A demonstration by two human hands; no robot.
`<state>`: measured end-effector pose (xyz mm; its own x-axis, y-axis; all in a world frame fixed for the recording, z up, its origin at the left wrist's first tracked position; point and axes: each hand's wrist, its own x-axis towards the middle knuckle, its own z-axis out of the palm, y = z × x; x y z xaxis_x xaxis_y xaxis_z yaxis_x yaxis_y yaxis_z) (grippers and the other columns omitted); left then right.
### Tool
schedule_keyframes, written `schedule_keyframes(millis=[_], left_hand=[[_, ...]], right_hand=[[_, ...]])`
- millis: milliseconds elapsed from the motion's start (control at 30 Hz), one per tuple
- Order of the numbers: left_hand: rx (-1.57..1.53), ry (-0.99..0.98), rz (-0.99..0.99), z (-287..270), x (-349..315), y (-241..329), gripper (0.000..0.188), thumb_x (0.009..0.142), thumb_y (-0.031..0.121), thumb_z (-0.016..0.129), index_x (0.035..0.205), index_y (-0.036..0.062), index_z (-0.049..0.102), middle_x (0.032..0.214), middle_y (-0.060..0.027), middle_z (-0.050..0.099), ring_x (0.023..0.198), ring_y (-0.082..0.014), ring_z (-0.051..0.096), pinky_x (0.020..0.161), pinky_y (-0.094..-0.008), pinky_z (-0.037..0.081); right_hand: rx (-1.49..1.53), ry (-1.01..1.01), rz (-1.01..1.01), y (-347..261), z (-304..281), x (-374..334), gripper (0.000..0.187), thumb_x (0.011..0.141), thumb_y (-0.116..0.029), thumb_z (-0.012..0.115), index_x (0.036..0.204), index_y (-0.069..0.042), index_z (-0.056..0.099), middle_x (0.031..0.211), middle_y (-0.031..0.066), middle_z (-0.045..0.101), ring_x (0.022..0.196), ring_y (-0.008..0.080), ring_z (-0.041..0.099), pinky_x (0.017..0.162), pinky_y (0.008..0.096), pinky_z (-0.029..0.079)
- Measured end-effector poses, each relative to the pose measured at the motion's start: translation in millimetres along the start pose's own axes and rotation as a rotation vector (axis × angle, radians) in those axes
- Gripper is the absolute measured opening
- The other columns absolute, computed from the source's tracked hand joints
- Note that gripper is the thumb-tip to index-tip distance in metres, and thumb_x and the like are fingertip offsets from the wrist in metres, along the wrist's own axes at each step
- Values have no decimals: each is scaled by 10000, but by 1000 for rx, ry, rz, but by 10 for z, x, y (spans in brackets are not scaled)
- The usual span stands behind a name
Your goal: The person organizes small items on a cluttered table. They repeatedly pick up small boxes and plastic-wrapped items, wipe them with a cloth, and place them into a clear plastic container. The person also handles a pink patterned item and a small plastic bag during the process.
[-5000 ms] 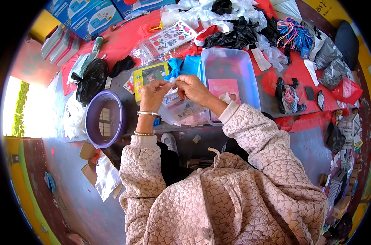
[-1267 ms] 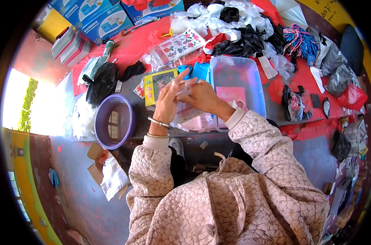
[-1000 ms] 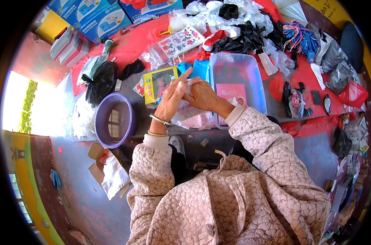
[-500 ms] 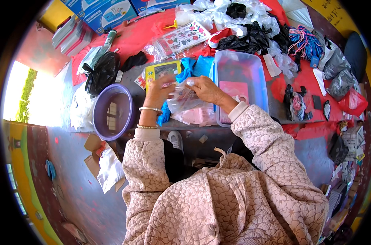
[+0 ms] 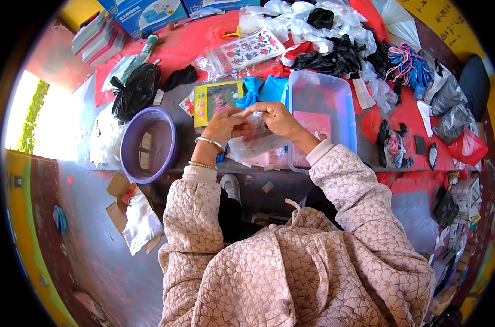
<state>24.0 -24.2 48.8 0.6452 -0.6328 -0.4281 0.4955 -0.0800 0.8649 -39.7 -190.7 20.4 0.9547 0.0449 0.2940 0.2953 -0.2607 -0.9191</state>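
Observation:
A clear plastic bag point(image 5: 255, 144) hangs between my hands over the table's near edge, its gathered top up at my fingertips. My right hand point(image 5: 280, 119) pinches that top from the right. From the left, my left hand point(image 5: 224, 126), with bangles at the wrist, closes its curled fingers on the same gathered part; the exact grip is partly hidden. Whatever the bag contains is hard to make out. Under it lie pink packets point(image 5: 266, 159). Just beyond my hands are a yellow-framed picture point(image 5: 206, 98) and a blue plastic bag point(image 5: 251, 91).
On the right stands a clear plastic box point(image 5: 343, 128) with a pink item point(image 5: 312, 122) inside. A purple basin point(image 5: 125, 158) is at the left edge, beside a black bag point(image 5: 136, 92). Crumpled white and black bags point(image 5: 340, 54) heap at the back. An opened carton point(image 5: 117, 210) sits lower left.
My left hand, blurred and raised before, has come lower and in toward the right, its fingers now at the bag's gathered top. The right hand stays nearly in place.

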Motion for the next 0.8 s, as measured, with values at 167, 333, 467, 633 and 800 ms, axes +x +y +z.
schedule_keyframes(millis=[167, 333, 467, 633, 800], left_hand=[[187, -109, 45, -22, -19, 13, 111, 823, 112, 547, 920, 59, 544, 760, -22, 584, 605, -88, 562, 557, -196, 492], [219, 23, 130, 42, -17, 9, 54, 823, 115, 548, 826, 62, 541, 704, -4, 580, 519, -72, 536, 464, -191, 450], [395, 197, 408, 103, -7, -6, 92, 827, 102, 529, 788, 19, 528, 670, -25, 585, 468, -83, 521, 427, -198, 422], [843, 362, 613, 85, -1, -63, 98, 779, 26, 541, 732, -21, 468, 659, -159, 542, 592, -265, 593, 507, -337, 442], [994, 359, 837, 117, 57, -251, 72, 741, -13, 502, 721, -2, 433, 663, -191, 500, 673, -389, 504, 583, -429, 399]], right_hand=[[198, -176, 92, -152, -51, 21, 245, 787, 87, 423, 883, -15, 623, 842, 33, 624, 835, 115, 560, 800, 244, 417], [244, -214, 104, -273, -68, 24, 121, 843, -32, 486, 834, -36, 607, 754, -8, 582, 720, 70, 516, 655, 223, 428], [111, -290, 361, -272, -129, 17, 142, 860, -125, 497, 799, -31, 585, 713, -12, 560, 633, 59, 495, 551, 214, 414], [120, -246, 274, -160, -164, 32, 218, 880, -191, 487, 803, -19, 596, 658, -20, 542, 596, 63, 511, 533, 218, 425], [189, -60, 399, -41, -139, 69, 201, 877, -194, 494, 807, -42, 606, 605, -4, 526, 509, 65, 496, 473, 219, 415]])
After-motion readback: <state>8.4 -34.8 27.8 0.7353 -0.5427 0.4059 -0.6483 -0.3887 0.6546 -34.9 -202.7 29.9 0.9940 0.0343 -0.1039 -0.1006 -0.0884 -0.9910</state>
